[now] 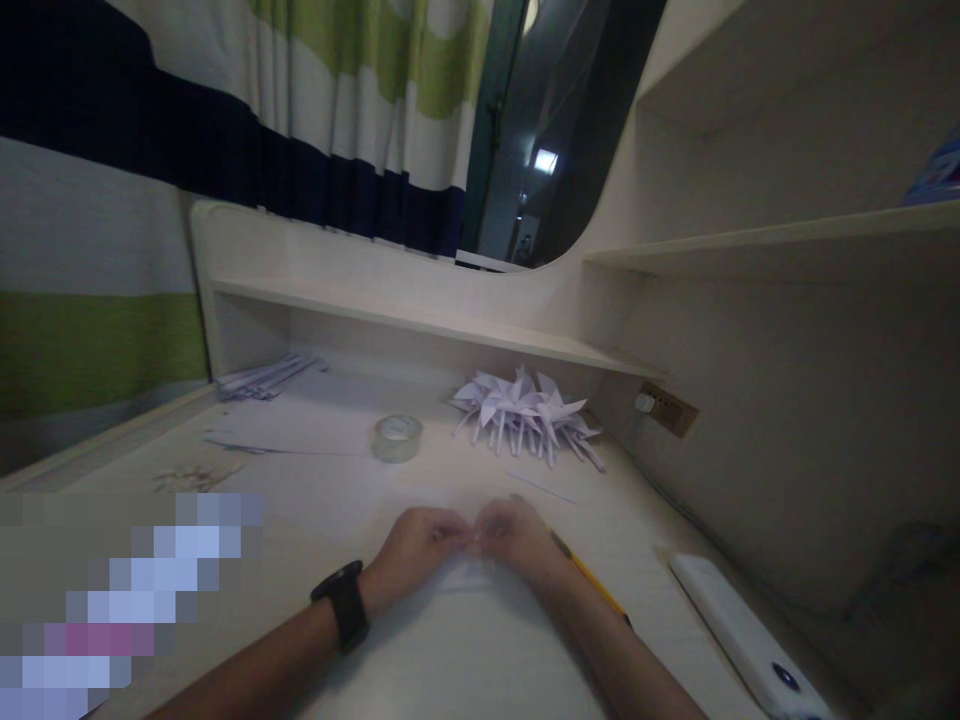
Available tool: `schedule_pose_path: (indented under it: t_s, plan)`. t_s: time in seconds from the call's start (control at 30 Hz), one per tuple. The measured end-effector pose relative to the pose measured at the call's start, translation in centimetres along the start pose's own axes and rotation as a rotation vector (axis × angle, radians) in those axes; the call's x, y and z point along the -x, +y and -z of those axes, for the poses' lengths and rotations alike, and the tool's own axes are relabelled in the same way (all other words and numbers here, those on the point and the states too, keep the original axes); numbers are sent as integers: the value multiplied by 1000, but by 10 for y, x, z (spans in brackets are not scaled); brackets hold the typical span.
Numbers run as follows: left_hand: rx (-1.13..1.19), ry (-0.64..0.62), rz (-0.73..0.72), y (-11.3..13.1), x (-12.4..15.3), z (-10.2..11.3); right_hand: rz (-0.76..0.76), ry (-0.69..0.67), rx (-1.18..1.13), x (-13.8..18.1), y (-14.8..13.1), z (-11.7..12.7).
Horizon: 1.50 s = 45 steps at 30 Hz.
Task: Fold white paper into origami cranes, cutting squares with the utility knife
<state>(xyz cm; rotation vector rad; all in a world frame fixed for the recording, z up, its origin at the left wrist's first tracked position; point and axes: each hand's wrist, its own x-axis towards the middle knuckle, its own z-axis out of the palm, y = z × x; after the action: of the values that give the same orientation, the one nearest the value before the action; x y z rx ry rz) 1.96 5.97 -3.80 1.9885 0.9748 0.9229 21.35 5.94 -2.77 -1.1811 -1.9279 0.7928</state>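
My left hand [427, 545], with a dark watch [346, 605] on its wrist, meets my right hand [514, 535] just above the desk. The fingers of both hands are pinched together, tip to tip. Whatever they pinch is small, pale and blurred, so I cannot make it out. A yellow and black pencil [592, 578] lies partly behind my right forearm. Beyond the hands a roll of clear tape [397, 438] rests on the desk. To its right is a heap of white paper pinwheels [521, 405] on rolled paper sticks.
White paper sheets [300, 415] and a stack of paper strips [270, 380] lie at the back left. Small thin pieces [195, 478] are scattered nearer. A narrow strip [541, 487] lies before the pinwheels. At right are a long white device [735, 630] and a wall socket [667, 408].
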Motion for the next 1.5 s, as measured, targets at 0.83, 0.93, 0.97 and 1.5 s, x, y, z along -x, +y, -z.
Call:
schedule_pose_path:
  t_s: [0.83,0.93,0.97,1.5]
  plan:
    - [-660,55,40,-25,-18,56,-144,-129,-215,3,-1,0]
    - [-656,-65,23,-29,-33,57,-110,-187,-253,4,-1,1]
    - [-654,-104,16,-30,-39,57,-106,-205,-256,4,0,1]
    - [-763,-330,107,1,-76,43,-143,-308,-258,3,2,8]
